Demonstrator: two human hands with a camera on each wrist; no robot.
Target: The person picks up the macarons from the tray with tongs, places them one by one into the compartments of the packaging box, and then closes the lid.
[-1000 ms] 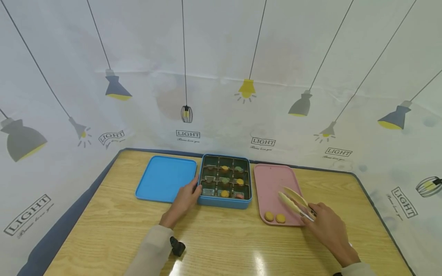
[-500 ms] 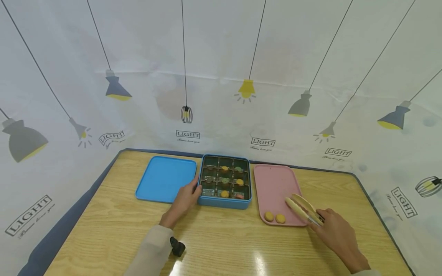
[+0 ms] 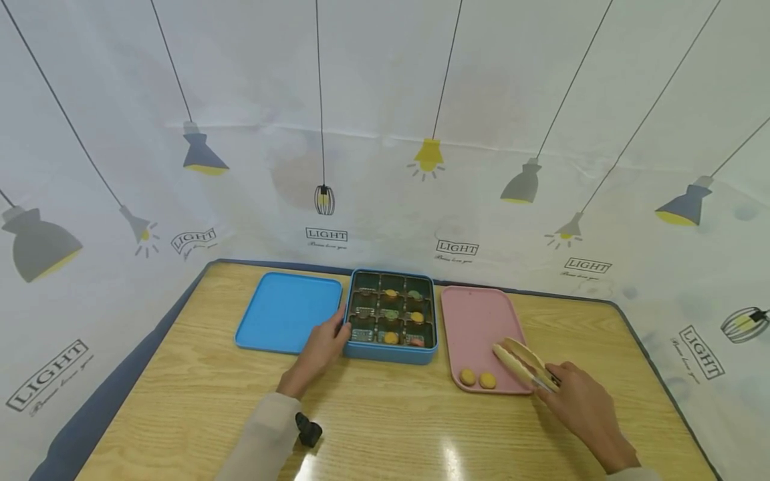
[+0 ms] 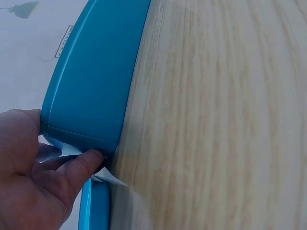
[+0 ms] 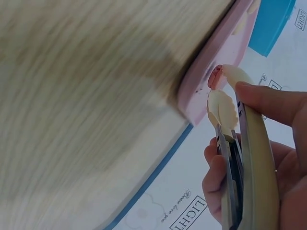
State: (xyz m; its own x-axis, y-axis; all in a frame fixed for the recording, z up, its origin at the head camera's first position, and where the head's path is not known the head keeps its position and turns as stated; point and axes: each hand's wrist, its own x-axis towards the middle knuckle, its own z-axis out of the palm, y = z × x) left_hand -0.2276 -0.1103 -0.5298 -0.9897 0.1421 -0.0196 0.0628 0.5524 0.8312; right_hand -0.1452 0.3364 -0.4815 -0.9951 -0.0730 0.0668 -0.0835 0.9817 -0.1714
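From my seat: wooden table (image 3: pixel 361 421), bearing a pink tray (image 3: pixel 478 314) on my right, a blue lid (image 3: pixel 291 310) on my left, an open blue box (image 3: pixel 391 354) between. None of those moved this past second. My left hand (image 3: pixel 323 344) still grips the box's near left corner, thumb and fingers bent against it. My right hand (image 3: pixel 583 404) pinches the tongs (image 3: pixel 516 367), which have slid rightward over the tray; versus half a second ago, their tips look slightly closer together. Right wrist view: a reddish piece (image 5: pixel 216 78) sits at the tips; can't tell if it's clamped. Yellow round piece (image 3: pixel 467 377) and its neighbour (image 3: pixel 488 380) stay put in the tray's near left corner. Box contents same, no round piece made out in its left column. So pickup looks under way, nothing newly placed.
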